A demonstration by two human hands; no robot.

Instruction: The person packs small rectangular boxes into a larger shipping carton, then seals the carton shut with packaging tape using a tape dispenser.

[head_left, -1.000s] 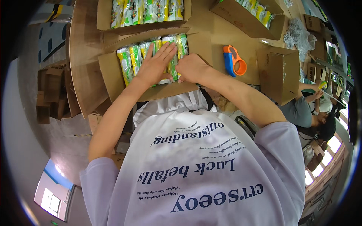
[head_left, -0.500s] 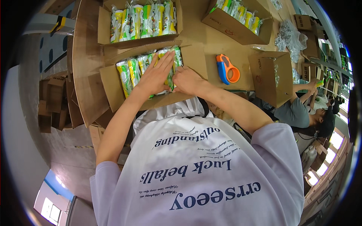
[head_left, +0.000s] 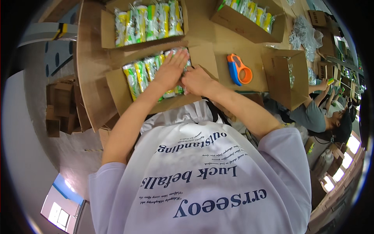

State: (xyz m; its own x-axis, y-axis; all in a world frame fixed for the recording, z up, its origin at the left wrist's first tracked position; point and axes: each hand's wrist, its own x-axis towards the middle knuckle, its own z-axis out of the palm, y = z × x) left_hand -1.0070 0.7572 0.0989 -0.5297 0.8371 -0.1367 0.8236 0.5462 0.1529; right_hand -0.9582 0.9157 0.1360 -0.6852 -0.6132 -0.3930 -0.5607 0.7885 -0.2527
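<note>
An open cardboard box [head_left: 117,87] in front of me holds a row of plastic-wrapped packs [head_left: 141,72], long and coloured yellow, green and white. My left hand [head_left: 170,74] lies across the packs in the right half of the row, its fingers stretched out and pressing on the wrappers. Beside it, my right hand [head_left: 196,80] is closed at the row's right end, against the box's right side. Its curled fingertips are hidden, so what they grip cannot be made out. Both hands cover part of the last packs.
A second box [head_left: 144,43] of similar packs stands just beyond, and a third [head_left: 243,29] at the far right. An orange and blue tape dispenser [head_left: 239,70] lies right of my hands, near another open box [head_left: 286,78]. Clear plastic bags [head_left: 306,37] lie farther right. A co-worker [head_left: 311,115] sits at the right.
My left hand has slid slightly right over the packs, its fingertips now nearer the row's right end. My right hand stays at that end. The whole view has shifted a little.
</note>
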